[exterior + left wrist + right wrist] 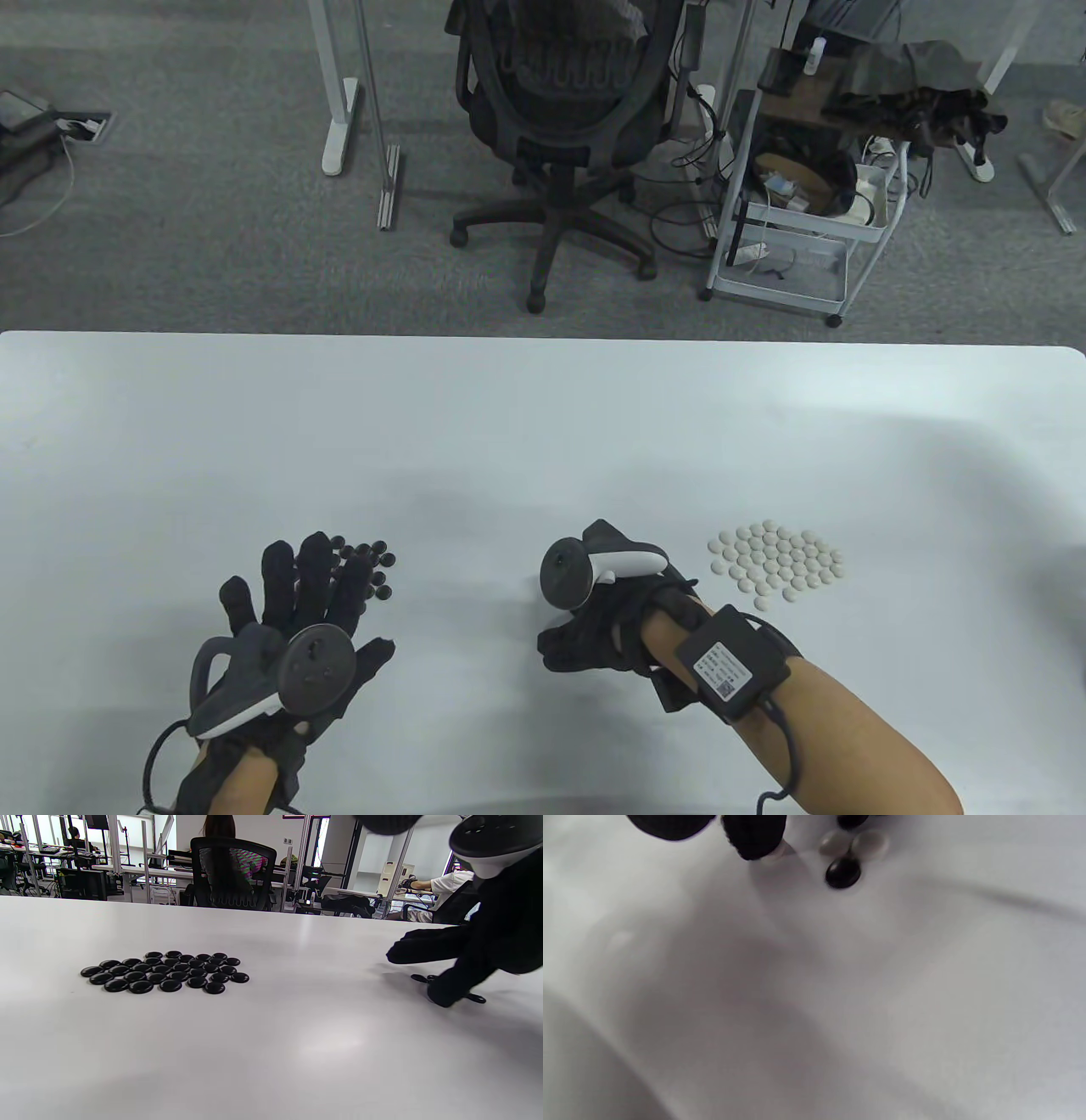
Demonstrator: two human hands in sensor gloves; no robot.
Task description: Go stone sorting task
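Table view showed the left hand (288, 632) lying flat with fingers straight and spread, its fingertips over the near edge of the black stones (366, 562) clustered on the white table (543, 424). The right hand (607, 615) sat at the table's middle, fingers bent down toward the surface; whether they pinched anything could not be told. White stones (778, 564) lay packed together just to its right. Right wrist view showed a fingertip (755, 836) on the table near one loose black stone (843, 872) and two pale ones (852, 844).
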